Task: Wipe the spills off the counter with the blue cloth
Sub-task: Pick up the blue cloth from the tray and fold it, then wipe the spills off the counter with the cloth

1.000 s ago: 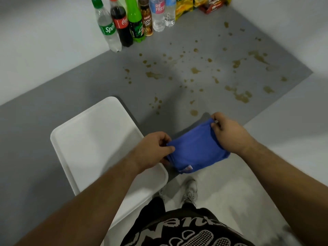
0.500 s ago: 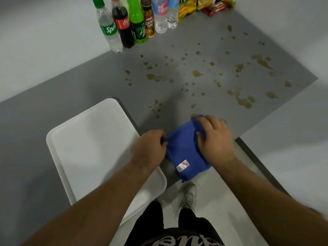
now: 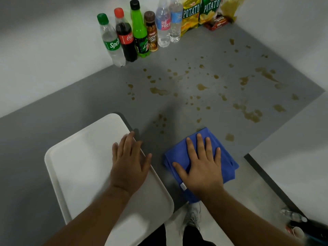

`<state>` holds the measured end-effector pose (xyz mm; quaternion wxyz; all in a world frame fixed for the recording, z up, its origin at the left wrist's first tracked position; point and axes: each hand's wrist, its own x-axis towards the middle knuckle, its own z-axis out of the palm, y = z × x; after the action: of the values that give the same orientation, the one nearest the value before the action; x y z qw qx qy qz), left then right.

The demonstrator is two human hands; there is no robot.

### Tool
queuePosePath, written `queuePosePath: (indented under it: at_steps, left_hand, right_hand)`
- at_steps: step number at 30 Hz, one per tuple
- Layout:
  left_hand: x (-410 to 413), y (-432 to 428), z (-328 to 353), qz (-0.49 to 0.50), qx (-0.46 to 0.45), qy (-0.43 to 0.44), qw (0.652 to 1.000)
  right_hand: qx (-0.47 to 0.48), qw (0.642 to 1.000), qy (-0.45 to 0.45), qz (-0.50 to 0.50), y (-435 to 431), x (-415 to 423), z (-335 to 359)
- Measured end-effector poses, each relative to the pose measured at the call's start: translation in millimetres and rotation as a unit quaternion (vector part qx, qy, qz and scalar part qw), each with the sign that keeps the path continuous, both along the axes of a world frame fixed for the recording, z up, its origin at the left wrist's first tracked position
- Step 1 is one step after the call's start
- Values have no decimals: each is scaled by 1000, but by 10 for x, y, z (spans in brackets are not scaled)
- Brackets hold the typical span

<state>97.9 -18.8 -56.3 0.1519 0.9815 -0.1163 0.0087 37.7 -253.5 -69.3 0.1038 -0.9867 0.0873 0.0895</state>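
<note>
Under right hand (image 3: 201, 167), folded blue cloth (image 3: 225, 157)

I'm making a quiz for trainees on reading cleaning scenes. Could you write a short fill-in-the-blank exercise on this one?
1. The right hand lies flat on the folded ____ cloth.
2. The left hand rests on the edge of the white plastic ____.
3. The brown spills on the grey counter are still ____.
4. The green-capped clear bottle reads ____.

Missing words: blue; tray; unwiped; Sprite
</note>
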Motion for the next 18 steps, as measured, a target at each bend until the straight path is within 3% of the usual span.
queuePosePath:
  at_steps: [6,13,18]
  left_hand:
    - [9,0,-91,0,18,-12,1000]
    - [24,-24,-98,6,28,-10,1000]
    - [31,-25,-126,7,34,-19,999]
  right_hand:
    - [4,998,-39,54,-129,-91,-75]
    - [-20,1000,-3,-5,-247,259,-40]
    - [-21,1000,1,9,28,504,6]
